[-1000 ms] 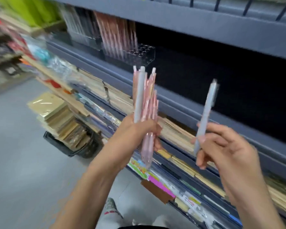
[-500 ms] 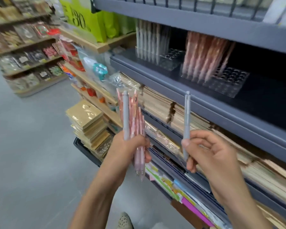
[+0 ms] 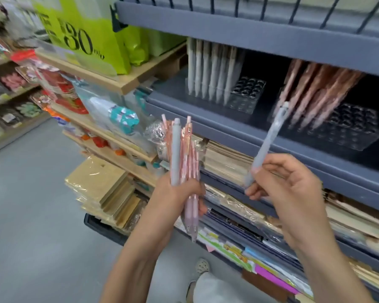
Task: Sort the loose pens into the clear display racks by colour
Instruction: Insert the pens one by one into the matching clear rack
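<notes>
Hands of a person are raised in front of a dark grey metal shelf (image 3: 228, 133) in a shop aisle, seen from above and behind.

The right hand (image 3: 291, 189) pinches a single pale grey-blue plastic pen (image 3: 265, 145) near its writing tip, between the thumb and curled fingers. The left hand (image 3: 181, 193) is wrapped around an upright bundle of pink plastic pens (image 3: 189, 158), with one more pale grey pen (image 3: 176, 154) at its near side.

Two racks stand side by side on the shelf beyond the hands. To the left is a clear plastic rack of pale pens (image 3: 248, 95), with open holes on its right part. To the right is a clear plastic rack of pink pens (image 3: 351, 130), also with open holes toward the front.

The step in hand appears to be placing the single pen, which has been separated from the bundle but is not yet racked. It sits in the air below and in front of the shelf, its upper end overlapping the pink rack in this view.

Its long axis runs on a steep diagonal. The tip is low in the fingers and the clicker end points up and to the right, leaning toward the pink rack. The bundle's pens stand nearly vertical, clickers up and tips down.

By colour, the single pen likely belongs in the pale rack to the left. The next move probably calls for carrying it leftward, straightening it to upright, and lowering its tip into a free hole without knocking the neighbouring pens.
</notes>
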Tool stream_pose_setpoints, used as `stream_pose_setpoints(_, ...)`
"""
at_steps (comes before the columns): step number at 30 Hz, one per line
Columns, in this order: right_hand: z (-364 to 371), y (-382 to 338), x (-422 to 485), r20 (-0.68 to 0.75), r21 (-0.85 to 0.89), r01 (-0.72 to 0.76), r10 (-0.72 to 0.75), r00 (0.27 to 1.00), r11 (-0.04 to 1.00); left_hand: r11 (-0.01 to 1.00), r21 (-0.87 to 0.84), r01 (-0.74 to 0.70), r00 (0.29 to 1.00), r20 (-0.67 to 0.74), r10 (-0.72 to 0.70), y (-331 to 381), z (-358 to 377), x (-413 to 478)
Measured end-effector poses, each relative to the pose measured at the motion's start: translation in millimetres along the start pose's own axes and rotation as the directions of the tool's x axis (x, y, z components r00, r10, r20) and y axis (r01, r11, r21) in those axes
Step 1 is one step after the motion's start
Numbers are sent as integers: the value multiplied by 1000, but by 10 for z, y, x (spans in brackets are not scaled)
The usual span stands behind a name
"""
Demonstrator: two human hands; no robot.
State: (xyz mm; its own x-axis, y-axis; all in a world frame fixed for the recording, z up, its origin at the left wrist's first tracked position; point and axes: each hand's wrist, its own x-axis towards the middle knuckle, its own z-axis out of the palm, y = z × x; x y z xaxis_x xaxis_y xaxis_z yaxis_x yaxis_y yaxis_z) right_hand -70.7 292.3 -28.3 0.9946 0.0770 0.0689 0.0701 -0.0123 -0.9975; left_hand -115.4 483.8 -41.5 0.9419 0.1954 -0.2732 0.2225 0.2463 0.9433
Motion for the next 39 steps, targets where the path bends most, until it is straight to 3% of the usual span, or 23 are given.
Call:
stream_pose_setpoints(6,236,-125,560,-204,-115,143,-164,965,983,998,63,9,999,47,-12,150,-65,549)
stream_pose_setpoints(12,538,-202,1060,-397,-214,223,-293,870,951,999,41,-29,994,103,24,329,-137,999)
stream_pose_setpoints(19,700,-261,1442,-404,-596,240,-545,734,766,998,57,5,968,251,-19,432,-314,1278)
stream_pose_setpoints(22,764,-273,1564,-332,-699,226,-588,737,679,997,72,27,948,315,-49,478,-438,1382)
stream_pose_setpoints(31,876,-403,1835,-465,-816,-201,-410,784,541,990,130,48,879,466,-103,629,-748,1527)
stream_pose_setpoints(39,811,-402,2004,-397,-874,-249,-318,861,417,990,133,49,895,433,-102,642,-848,1588)
